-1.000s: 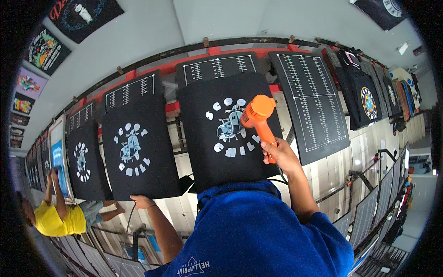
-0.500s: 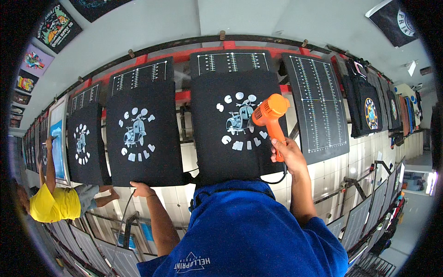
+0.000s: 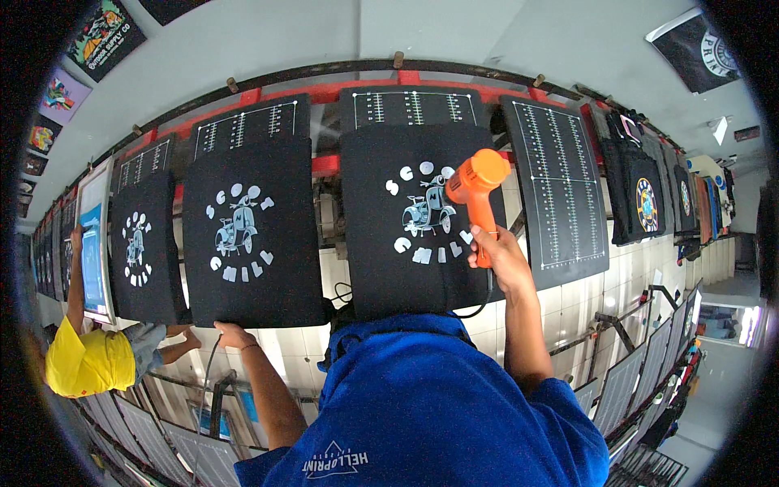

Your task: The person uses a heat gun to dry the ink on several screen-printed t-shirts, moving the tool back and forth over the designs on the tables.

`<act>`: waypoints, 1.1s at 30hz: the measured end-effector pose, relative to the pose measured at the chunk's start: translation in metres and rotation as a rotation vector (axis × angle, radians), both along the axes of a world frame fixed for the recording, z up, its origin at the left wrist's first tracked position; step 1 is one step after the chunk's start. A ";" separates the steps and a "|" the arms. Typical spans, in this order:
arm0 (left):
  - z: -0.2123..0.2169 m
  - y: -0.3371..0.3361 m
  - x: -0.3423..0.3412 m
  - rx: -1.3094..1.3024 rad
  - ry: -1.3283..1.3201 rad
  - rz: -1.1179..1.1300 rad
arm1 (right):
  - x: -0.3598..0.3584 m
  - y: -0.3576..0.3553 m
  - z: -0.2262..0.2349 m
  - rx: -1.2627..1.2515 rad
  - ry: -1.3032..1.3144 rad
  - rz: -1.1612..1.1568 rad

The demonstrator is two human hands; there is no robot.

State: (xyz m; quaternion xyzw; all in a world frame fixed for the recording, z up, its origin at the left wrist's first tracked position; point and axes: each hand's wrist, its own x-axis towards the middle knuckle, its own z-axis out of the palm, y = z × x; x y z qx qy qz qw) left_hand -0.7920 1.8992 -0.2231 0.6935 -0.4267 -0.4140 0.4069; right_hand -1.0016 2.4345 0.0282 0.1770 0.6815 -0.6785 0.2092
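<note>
My right hand (image 3: pixel 505 258) is wrapped round the handle of an orange heat gun (image 3: pixel 480 183). The gun's nozzle points left and down, over the white and pale-blue scooter print on a black T-shirt (image 3: pixel 385 284) laid on a board in front of me. A dark cord hangs from the handle. My left hand (image 3: pixel 235 335) is at the lower edge of another black shirt (image 3: pixel 253 304) with the same print, one board to the left. Its fingers are closed on a thin cord (image 3: pixel 206 377) that runs down from them.
To the right stands a bare dark board (image 3: pixel 560 187) with white ruler lines. Farther right, black shirts (image 3: pixel 641 195) hang over boards. At far left a co-worker in a yellow shirt (image 3: pixel 93 357) reaches to a framed screen (image 3: pixel 95 243). A red and black rail (image 3: pixel 324 91) runs behind the boards.
The heat gun has tilted, its body turning more over the print's right side. My left hand has shifted slightly left along the board edge with the cord. The co-worker's arm has moved.
</note>
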 end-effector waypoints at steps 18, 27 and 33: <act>0.006 -0.009 -0.010 -0.014 -0.087 -0.004 | -0.019 -0.018 -0.004 -0.021 -0.007 0.109; 0.003 -0.009 -0.010 -0.026 -0.022 -0.018 | 0.015 -0.024 -0.002 0.013 -0.035 0.106; -0.009 -0.017 -0.006 -0.024 -0.098 -0.009 | 0.009 -0.034 -0.003 0.042 -0.028 0.109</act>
